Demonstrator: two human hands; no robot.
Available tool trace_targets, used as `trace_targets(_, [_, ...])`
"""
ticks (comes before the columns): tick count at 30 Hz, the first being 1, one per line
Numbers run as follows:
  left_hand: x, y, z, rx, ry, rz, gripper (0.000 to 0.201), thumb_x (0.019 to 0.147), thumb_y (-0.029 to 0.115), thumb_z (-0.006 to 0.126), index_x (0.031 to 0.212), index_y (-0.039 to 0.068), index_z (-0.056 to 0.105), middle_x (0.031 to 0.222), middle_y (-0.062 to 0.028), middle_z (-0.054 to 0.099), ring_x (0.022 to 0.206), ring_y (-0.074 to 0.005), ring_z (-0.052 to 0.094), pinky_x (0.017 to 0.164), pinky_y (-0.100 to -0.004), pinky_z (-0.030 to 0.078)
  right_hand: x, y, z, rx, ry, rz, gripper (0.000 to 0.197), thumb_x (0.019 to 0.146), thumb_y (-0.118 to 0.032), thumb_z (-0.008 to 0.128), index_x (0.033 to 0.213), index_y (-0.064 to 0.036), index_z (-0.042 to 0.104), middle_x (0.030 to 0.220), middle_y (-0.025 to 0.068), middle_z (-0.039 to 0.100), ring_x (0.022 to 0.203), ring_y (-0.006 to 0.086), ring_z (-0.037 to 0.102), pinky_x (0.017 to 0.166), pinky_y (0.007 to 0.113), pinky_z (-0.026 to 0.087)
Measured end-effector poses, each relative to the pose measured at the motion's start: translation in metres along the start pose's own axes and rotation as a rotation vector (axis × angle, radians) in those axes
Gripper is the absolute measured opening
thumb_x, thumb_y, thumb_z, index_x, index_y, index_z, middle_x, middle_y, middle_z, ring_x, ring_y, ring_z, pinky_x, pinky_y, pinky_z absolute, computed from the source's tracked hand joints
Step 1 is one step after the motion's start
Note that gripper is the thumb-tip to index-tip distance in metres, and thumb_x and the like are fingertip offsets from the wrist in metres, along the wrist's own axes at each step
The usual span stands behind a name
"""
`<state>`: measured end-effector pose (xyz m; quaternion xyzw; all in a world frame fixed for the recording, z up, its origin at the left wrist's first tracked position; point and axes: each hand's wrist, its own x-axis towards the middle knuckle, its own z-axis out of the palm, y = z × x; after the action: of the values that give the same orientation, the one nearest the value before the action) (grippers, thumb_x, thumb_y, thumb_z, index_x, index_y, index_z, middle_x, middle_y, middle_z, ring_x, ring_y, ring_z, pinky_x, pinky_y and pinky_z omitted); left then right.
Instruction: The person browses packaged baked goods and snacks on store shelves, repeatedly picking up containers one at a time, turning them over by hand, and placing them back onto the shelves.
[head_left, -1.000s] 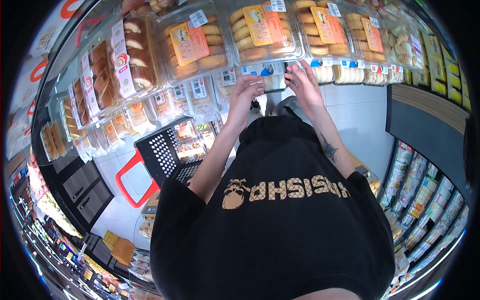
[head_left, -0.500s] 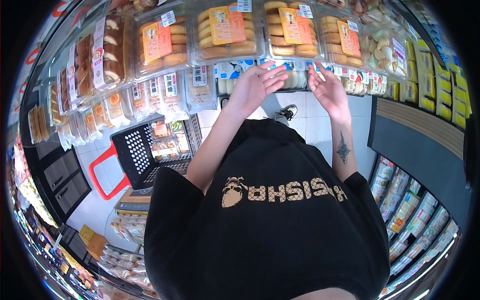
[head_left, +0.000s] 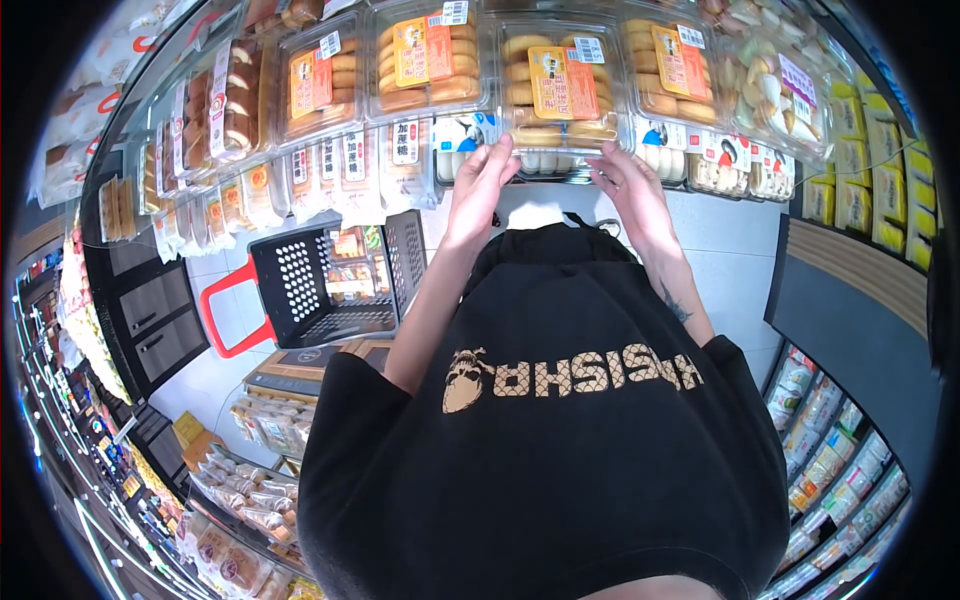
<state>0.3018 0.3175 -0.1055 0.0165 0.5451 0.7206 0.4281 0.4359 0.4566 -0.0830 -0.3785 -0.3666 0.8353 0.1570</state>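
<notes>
A clear plastic box of round golden cakes (head_left: 520,110) with an orange and yellow label juts toward me from the row on the display shelf. My left hand (head_left: 484,192) is closed at its near left corner, the fingertips pressed to the plastic. At the near right corner, my right hand (head_left: 640,200) grips the edge, its lower fingers curled beneath. Similar boxes stand on either side: a left neighbour (head_left: 428,60) and a right neighbour (head_left: 672,75). Below the held box, packs with white round pieces (head_left: 660,155) show on a lower tier.
A black shopping basket (head_left: 285,330) with a red handle (head_left: 222,340) stands at my left, with packaged food inside. Bagged loaves (head_left: 355,165) hang over the shelf edge at left. Yellow packets (head_left: 855,215) and a dark counter (head_left: 845,300) are at right.
Both hands have moved up to the box and closed on its near corners. The box has come toward me, out of line with its neighbours. The view has shifted slightly.
</notes>
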Motion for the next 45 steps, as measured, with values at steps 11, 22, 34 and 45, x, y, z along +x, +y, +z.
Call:
trace_targets(11, [-0.03, 0.019, -0.005, 0.182, -0.017, 0.189, 0.032, 0.078, 0.004, 0.056, 0.052, 0.007, 0.039, 0.082, -0.002, 0.055, 0.073, -0.0061, 0.048, 0.067, -0.0214, 0.037, -0.027, -0.011, -0.005, -0.157, -0.092, 0.077, 0.052, 0.071, -0.013, 0.067, 0.113, -0.0022, 0.038, 0.095, 0.0071, 0.053, 0.085, 0.0145, 0.054, 0.069, 0.027, 0.043])
trace_targets(22, [-0.022, 0.096, -0.001, 0.494, -0.294, 0.358, 0.044, 0.08, 0.013, 0.056, 0.119, 0.0, 0.041, 0.11, -0.0086, 0.05, 0.109, -0.0158, 0.042, 0.092, -0.028, 0.032, -0.052, 0.001, 0.033, -0.363, -0.343, -0.027, 0.07, 0.066, -0.006, 0.071, 0.121, 0.0023, 0.029, 0.113, 0.0111, 0.047, 0.103, 0.0166, 0.047, 0.087, 0.029, 0.04])
trace_targets(34, [-0.025, 0.097, -0.014, 0.737, -0.463, 0.132, 0.056, 0.076, 0.026, 0.066, 0.12, 0.001, 0.042, 0.106, -0.0095, 0.056, 0.095, -0.0141, 0.05, 0.084, -0.0291, 0.04, -0.051, -0.021, 0.015, -0.209, -0.364, 0.035, 0.069, 0.075, -0.005, 0.063, 0.128, 0.0017, 0.02, 0.116, 0.0138, 0.045, 0.098, 0.0195, 0.052, 0.075, 0.028, 0.048])
trace_targets(45, [-0.018, 0.073, 0.012, 0.241, -0.369, 0.455, 0.048, 0.074, 0.009, 0.057, 0.118, 0.005, 0.04, 0.124, -0.0171, 0.041, 0.116, -0.0259, 0.04, 0.097, -0.0336, 0.03, -0.057, -0.06, 0.031, -0.637, -0.179, -0.621, 0.061, 0.068, -0.01, 0.069, 0.122, -0.0032, 0.04, 0.124, 0.0131, 0.042, 0.107, 0.0219, 0.049, 0.088, 0.032, 0.041])
